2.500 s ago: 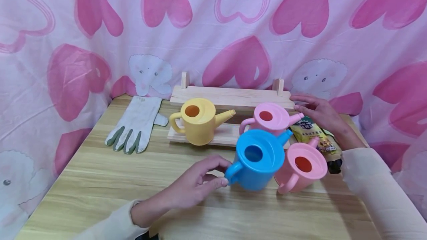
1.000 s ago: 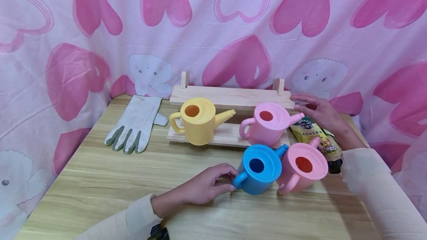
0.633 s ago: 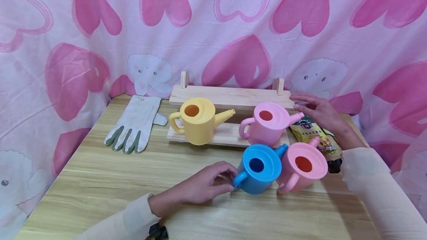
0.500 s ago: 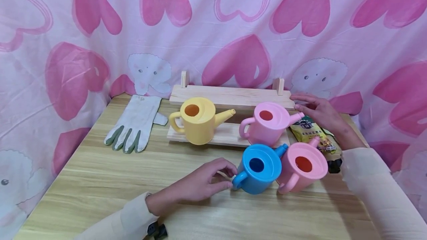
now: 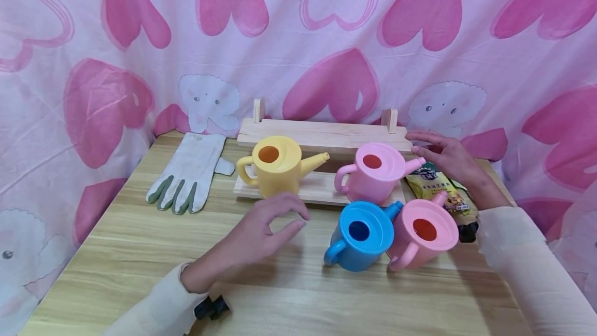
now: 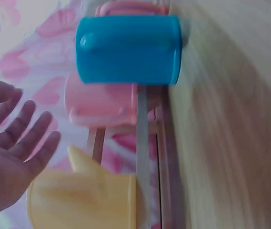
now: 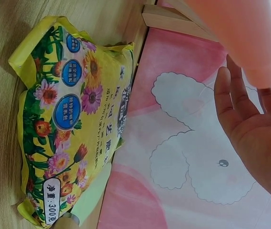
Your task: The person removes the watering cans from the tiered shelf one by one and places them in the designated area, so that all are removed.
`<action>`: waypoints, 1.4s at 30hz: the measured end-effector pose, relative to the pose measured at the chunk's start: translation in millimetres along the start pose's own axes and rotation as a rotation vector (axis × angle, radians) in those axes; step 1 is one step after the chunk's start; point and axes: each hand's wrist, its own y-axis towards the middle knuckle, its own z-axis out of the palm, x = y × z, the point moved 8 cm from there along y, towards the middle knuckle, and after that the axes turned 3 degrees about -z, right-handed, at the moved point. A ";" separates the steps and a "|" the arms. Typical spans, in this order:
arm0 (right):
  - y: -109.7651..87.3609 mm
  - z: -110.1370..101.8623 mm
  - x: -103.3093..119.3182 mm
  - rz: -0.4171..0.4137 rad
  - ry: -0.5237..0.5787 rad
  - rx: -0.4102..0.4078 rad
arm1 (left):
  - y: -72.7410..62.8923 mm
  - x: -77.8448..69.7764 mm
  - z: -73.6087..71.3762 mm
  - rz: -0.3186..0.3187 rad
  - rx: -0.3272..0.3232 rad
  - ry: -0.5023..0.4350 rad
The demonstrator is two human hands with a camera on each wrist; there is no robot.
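Blue toy watering can [image 5: 361, 235] stands upright on the desk [image 5: 140, 253], in front of the wooden rack [image 5: 322, 136].

The left hand [image 5: 261, 232] hovers left of the can, fingers loosely spread, holding nothing. The right hand [image 5: 445, 157], fingers relaxed, rests by the rack's right end above a flower-printed bag [image 5: 440, 191]. The can looks like light, stiff, smooth plastic, likely empty; its loop handle [image 5: 333, 253], facing away from the rack, seems the surest place to hold.

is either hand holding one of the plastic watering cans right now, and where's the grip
Nothing is held. The left hand hovers with loosely curled fingers, apart from the blue plastic watering can and its handle. The right hand is open beside the wooden shelf.
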 end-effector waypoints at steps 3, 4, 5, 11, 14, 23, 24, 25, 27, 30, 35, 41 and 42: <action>0.0 1.0 -0.2 0.007 0.020 0.002 | -0.5 -2.0 -19.4 0.112 -0.143 0.004; 0.4 1.3 -0.3 0.008 0.025 0.003 | -1.3 -2.7 -26.0 0.154 -0.190 0.006; 0.7 1.6 -0.3 0.008 0.026 0.007 | -2.1 -2.5 -32.3 0.190 -0.233 0.009; 0.6 1.4 -1.5 0.012 0.019 0.008 | -7.8 3.4 -69.5 0.332 -0.462 -0.014; -0.2 1.1 -2.1 0.016 0.016 0.003 | -10.3 12.7 -86.6 0.316 -0.556 -0.026; -0.6 0.8 -1.8 0.015 0.002 0.005 | -14.8 31.0 -113.5 0.122 -0.699 0.033; -0.6 0.6 -1.3 0.012 -0.004 0.005 | -14.9 29.9 -114.1 0.105 -0.704 0.033; -0.6 0.4 -0.9 0.010 -0.008 0.005 | -14.9 28.9 -114.6 0.089 -0.707 0.029; -0.6 -0.1 -0.4 0.007 -0.012 0.006 | -14.4 28.6 -114.8 0.048 -0.706 0.032; 0.0 -0.4 -1.4 0.009 -0.015 0.009 | -13.7 42.6 -114.8 -0.023 -0.694 0.015; 1.2 -0.3 -4.5 0.022 -0.022 0.009 | -13.7 79.1 -113.7 -0.135 -0.648 -0.033; 0.0 0.3 -4.7 0.022 -0.005 0.002 | -12.4 98.9 -110.1 -0.215 -0.578 -0.081; -0.2 0.5 -4.6 0.020 -0.002 0.001 | -12.2 100.1 -109.6 -0.219 -0.573 -0.091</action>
